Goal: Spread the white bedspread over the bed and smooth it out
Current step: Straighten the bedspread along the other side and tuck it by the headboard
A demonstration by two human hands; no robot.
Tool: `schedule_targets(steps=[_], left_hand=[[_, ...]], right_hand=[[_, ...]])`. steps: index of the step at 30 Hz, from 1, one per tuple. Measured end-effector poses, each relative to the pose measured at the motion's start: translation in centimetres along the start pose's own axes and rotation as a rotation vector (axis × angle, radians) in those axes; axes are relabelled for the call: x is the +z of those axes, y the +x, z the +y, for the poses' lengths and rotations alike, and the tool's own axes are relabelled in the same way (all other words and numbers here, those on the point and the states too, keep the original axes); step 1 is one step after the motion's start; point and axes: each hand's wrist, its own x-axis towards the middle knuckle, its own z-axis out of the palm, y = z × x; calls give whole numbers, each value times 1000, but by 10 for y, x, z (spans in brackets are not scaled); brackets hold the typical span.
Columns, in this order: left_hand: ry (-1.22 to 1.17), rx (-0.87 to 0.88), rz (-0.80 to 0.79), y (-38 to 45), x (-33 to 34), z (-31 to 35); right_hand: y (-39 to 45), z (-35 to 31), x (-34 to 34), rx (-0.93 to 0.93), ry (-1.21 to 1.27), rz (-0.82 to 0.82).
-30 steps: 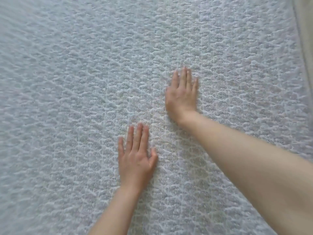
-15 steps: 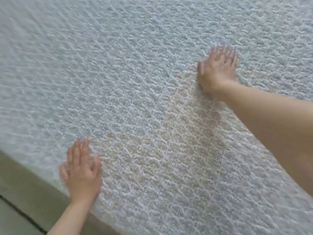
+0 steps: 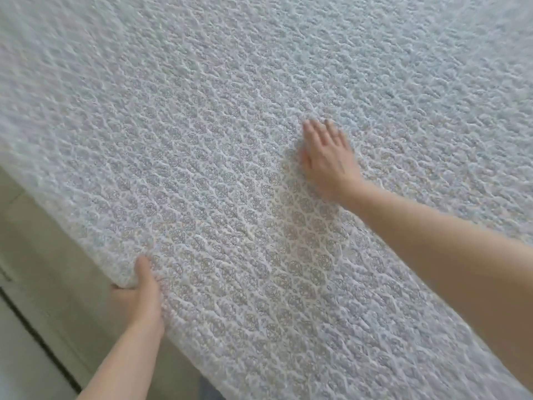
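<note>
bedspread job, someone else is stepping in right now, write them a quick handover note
Left hand: grips the near edge of the bedspread, thumb on top, fingers hidden under the edge.
Right hand: flat on the bedspread, fingers straight, further in.
Done: the bedspread lies spread over the bed, with no big folds in view.
Left: tug the gripped edge straight and smooth toward the far parts, which are out of view.
</note>
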Motion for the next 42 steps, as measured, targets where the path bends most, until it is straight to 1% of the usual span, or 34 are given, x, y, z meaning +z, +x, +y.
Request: schedule_targets(steps=[2, 3, 4, 5, 7, 8, 9, 10, 12, 13, 14, 15, 16, 17, 19, 20, 22, 24, 25, 26, 27, 28, 29, 31, 32, 33, 34, 35, 36, 38, 40, 42], left_hand=[[-49, -56, -65, -6, 1, 4], [-77, -92, -99, -7, 0, 5], [-106, -128, -137, -6, -1, 6], [-129, -161, -165, -7, -1, 7], [-161, -232, -196, -6, -3, 9], [-203, -269, -205, -4, -3, 8], [-241, -303, -206, -4, -3, 10], [-262, -319, -214, -5, -4, 11], [-280, -327, -209, -2, -9, 12], [-276, -316, -202, -3, -12, 14], [-282, -302, -207, 2, -16, 15], [-286, -287, -201, 7, -20, 15], [-312, -272, -211, 14, -25, 18], [-323, -260, -216, 20, -33, 22], [-369, -248, -277, 36, -40, 26], [-407, -263, -311, 50, -46, 28], [-483, -335, -410, 72, -52, 34], [-572, -368, -554, 87, -60, 50], [-571, -356, -580, 93, -63, 55], [-562, -338, -572, 103, -68, 60], [-543, -306, -531, 111, -71, 61], [-548, -285, -497, 118, -73, 59], [-551, -271, -474, 126, -77, 54], [-510, -276, -480, 124, -80, 45], [-497, -300, -492, 127, -82, 44], [-497, -323, -507, 122, -82, 49], [-491, -352, -532, 125, -81, 51], [-491, -376, -566, 133, -80, 54], [-508, -390, -591, 141, -79, 58], [-590, -392, -623, 163, -80, 73], [-646, -352, -592, 192, -81, 96], [-657, -278, -535, 219, -80, 123]], right_hand=[[26, 46, -17, 340, -48, -26], [34, 55, -20, 454, -37, -48], [36, 55, -17, 513, -34, -59], [35, 44, -11, 527, -42, -58], [21, 0, 12, 466, -61, -44], [8, -29, 24, 390, -60, -42], [-8, -60, 36, 274, -52, -57], [-26, -88, 45, 99, -36, -98], [-49, -140, 53, -404, -23, -250], [-48, -154, 52, -643, -33, -308], [-35, -163, 49, -794, -27, -321], [-16, -166, 44, -813, -26, -293], [7, -168, 39, -709, -22, -240], [32, -168, 35, -533, -9, -177], [75, -146, 24, -130, 5, -58], [94, -138, 21, 28, 5, -27], [112, -118, 18, 303, 18, -34], [118, -119, 24, 489, 9, -55], [117, -129, 29, 536, 1, -58], [116, -152, 36, 543, -6, -65], [112, -174, 43, 499, -22, -74], [106, -198, 51, 384, -55, -84], [98, -228, 61, 195, -100, -105], [71, -276, 75, -305, -170, -175], [60, -299, 79, -570, -215, -242], [53, -310, 81, -786, -257, -300], [55, -319, 79, -915, -278, -356], [64, -328, 74, -941, -273, -386], [78, -333, 68, -874, -253, -366], [109, -338, 55, -575, -154, -270], [145, -332, 45, -276, -82, -188], [172, -316, 40, -20, -80, -162]])
